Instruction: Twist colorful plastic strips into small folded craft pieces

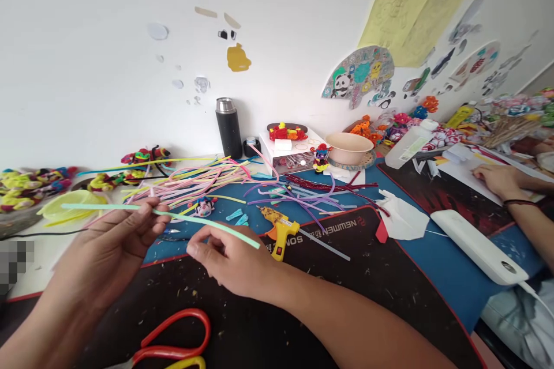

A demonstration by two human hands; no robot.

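Observation:
A pale green pipe cleaner (pixel 212 222) is pinched between the thumb and fingers of my left hand (pixel 134 228). It sticks out on both sides, and its right end passes across the back of my right hand (pixel 234 259). My right hand is curled, thumb close to the forefinger; whether anything is between them is hidden. Just beyond it lies a yellow hot glue gun (pixel 283 236) on the black mat. Scissors (pixel 177 337) with red and yellow handles lie nearer to me. Small light blue pieces (pixel 237 216) rest behind my hands.
Many pipe cleaners (pixel 203 176) are heaped toward the wall. Behind them stand a black thermos (pixel 228 130), a box (pixel 294 158) and a pinkish bowl (pixel 350 147). A white power bank (pixel 478 245) lies at the right, near another person's hand (pixel 497 179). Small figures line the left.

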